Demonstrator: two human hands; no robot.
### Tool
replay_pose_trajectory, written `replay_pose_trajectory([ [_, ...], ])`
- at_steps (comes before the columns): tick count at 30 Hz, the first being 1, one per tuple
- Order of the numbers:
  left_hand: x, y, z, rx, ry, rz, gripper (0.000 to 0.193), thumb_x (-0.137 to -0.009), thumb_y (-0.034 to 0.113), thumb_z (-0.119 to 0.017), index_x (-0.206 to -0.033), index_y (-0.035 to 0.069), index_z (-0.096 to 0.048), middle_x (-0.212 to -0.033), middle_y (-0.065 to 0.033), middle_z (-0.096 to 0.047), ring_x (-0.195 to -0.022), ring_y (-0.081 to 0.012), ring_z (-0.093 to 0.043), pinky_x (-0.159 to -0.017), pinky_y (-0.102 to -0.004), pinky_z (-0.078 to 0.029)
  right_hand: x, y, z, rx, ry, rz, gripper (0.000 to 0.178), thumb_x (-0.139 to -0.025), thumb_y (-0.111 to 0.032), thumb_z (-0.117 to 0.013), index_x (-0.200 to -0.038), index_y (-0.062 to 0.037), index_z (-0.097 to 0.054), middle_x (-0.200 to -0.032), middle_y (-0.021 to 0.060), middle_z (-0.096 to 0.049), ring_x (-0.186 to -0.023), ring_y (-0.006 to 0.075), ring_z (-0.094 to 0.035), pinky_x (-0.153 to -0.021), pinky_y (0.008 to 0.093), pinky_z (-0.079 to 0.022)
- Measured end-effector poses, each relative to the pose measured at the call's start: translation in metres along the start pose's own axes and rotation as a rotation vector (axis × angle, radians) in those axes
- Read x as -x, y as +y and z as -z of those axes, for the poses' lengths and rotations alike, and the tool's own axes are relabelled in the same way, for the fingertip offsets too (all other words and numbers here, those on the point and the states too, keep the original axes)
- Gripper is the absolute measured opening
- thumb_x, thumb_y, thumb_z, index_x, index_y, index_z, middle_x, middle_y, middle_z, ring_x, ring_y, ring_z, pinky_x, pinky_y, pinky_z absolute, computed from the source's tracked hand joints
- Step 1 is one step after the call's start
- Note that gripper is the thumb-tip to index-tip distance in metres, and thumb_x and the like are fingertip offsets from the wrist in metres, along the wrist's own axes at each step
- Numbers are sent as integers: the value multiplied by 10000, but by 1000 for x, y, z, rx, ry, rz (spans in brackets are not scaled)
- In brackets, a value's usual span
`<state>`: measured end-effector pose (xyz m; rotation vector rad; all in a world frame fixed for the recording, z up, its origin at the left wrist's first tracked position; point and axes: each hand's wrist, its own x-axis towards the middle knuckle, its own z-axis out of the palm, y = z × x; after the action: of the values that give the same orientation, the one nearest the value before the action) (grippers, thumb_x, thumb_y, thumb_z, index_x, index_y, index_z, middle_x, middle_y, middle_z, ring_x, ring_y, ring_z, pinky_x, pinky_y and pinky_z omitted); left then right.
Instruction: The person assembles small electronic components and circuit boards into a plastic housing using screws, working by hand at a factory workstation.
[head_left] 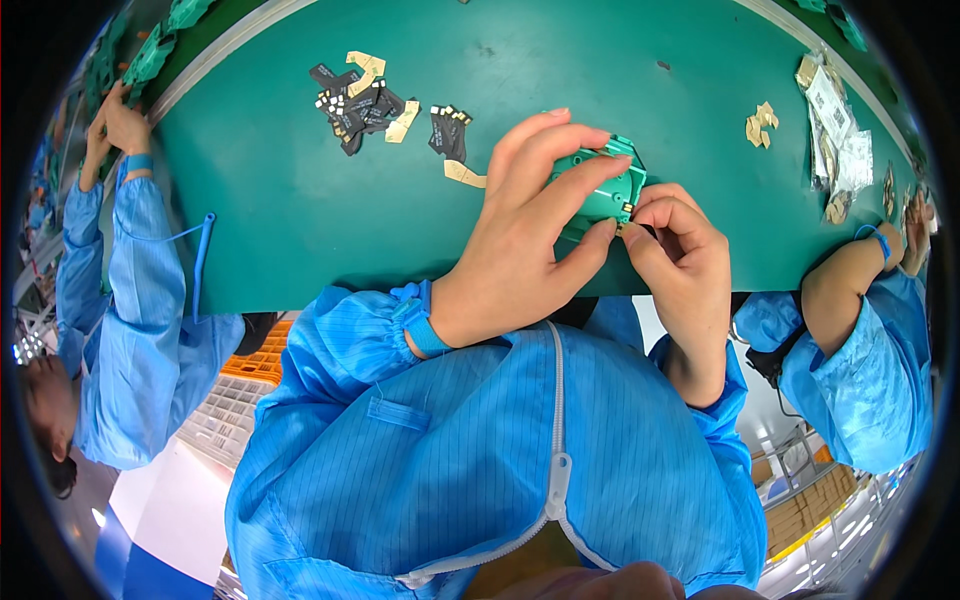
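My left hand (548, 205) is closed around a green plastic housing (602, 200), its fingers over the top and its thumb at the lower edge. My right hand (682, 240) pinches a small dark piece with gold contacts (642, 229) at the housing's lower right corner. The fingers hide most of that piece; it looks like a flexible circuit strip. Left of my hands lies a short stack of black flexible circuit strips (449, 132), with a tan tail reaching toward my left hand. Farther left is a looser pile of similar black strips (370, 108).
Tan paper-like scraps (760, 124) lie right on the green table (300, 220). Clear bags of parts (835, 135) sit near the right edge. Co-workers in blue sleeves are at both sides, one with hands (126, 125) on a green part. A blue cord (203, 265) hangs over the left edge.
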<state>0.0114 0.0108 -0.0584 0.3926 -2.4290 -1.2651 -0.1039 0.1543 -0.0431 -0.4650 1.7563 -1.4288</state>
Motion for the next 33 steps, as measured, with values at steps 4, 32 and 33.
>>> replay_pose_trajectory([
  [4, 0, 0, 0, -5, -1, 2, 498, -763, 68, -723, -1254, 102, -644, -1356, -90, -514, -1349, -376, -384, -1110, -483, -334, 0, 1, 1, 23, -4, -4, 51, -833, 85, -619, -866, 56, -593, -996, 60, -579, -856, 74, -544, -768, 211, -473],
  [32, -1, 1, 3, 7, -5, 32, 475, -768, 66, -723, -1236, 98, -646, -1330, -83, -525, -1345, -371, -392, -1118, -477, -330, 1, -12, 7, 37, -55, -126, 46, -874, 50, -650, -883, 90, -631, -1002, 64, -607, -806, 57, -590, -696, 186, -474],
  [33, -1, 1, 3, 7, -5, 27, 475, -768, 66, -723, -1236, 98, -646, -1330, -83, -525, -1345, -371, -392, -1118, -477, -330, 1, -13, 7, 57, -52, -130, 44, -874, 50, -650, -884, 90, -635, -1001, 62, -609, -797, 53, -588, -681, 181, -467],
])
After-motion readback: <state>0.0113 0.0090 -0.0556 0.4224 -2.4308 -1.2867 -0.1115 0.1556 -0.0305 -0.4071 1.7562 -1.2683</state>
